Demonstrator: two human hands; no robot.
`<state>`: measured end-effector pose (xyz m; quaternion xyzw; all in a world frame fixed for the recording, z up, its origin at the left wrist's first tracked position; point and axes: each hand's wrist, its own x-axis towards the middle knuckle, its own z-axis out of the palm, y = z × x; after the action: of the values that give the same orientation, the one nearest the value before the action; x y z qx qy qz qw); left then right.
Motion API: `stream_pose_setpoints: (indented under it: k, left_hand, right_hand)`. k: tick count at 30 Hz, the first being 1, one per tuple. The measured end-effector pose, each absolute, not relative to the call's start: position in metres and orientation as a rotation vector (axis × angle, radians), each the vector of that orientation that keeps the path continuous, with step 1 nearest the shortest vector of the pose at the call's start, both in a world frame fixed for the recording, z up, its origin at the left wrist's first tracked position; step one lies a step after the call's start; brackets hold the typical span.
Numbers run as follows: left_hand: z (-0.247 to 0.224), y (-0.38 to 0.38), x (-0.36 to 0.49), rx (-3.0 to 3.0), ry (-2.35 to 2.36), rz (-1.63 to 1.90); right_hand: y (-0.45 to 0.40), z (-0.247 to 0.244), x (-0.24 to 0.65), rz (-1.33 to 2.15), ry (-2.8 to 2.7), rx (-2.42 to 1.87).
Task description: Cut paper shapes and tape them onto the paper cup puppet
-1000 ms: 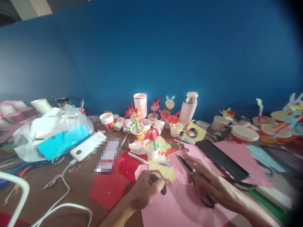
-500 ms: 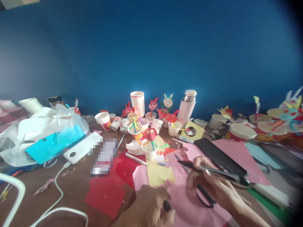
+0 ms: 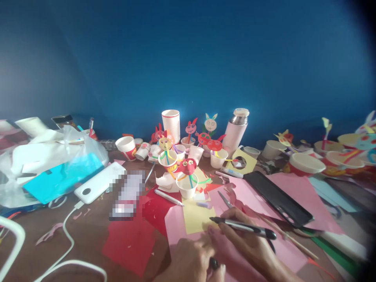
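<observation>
My right hand [image 3: 243,239] grips a grey and black marker [image 3: 249,228], its dark tip pointing left over the edge of a yellow paper sheet [image 3: 195,219]. Close beside it, my left hand [image 3: 195,258] has its fingers curled round a small black object [image 3: 214,263], perhaps a marker cap. Both hands are over pink paper [image 3: 176,225]. Scissors [image 3: 225,199] lie partly beneath my right hand. Just beyond the yellow sheet stands a white paper cup [image 3: 187,187] with a red paper face [image 3: 188,166] on it.
Behind are more decorated cups, a cup stack [image 3: 170,127] and a pink flask [image 3: 235,133]. A black phone case [image 3: 279,199] lies right. Red paper [image 3: 129,243], a blurred phone [image 3: 127,196], a white power bank [image 3: 100,183] with a cable and a plastic bag [image 3: 85,145] are left.
My right hand has moved left with the marker, bringing the tip to the yellow sheet. My left hand has shifted slightly right and down. The view has turned a little.
</observation>
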<state>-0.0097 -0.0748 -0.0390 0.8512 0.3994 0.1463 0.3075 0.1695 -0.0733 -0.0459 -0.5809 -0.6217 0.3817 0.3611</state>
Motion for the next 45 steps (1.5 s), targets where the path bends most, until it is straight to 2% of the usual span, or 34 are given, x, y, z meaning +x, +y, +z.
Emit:
stream_pose_setpoints:
  k: [8, 15, 29, 45]
  left_hand:
    - [-0.042, -0.074, -0.011, 2.302, 1.049, 0.284]
    - [-0.045, -0.075, -0.008, 2.285, 1.130, 0.279]
    - [-0.045, -0.078, -0.005, 2.282, 1.168, 0.291]
    - [-0.039, -0.076, -0.007, 2.277, 1.122, 0.277]
  right_hand:
    - [-0.073, -0.066, 0.167, 1.035, -1.474, -1.570]
    - [-0.071, -0.071, 0.169, 0.942, -1.531, -1.575]
    - [-0.071, -0.061, 0.164, 0.948, -1.613, -1.636]
    - [-0.068, -0.057, 0.162, 0.656, -1.744, -1.697]
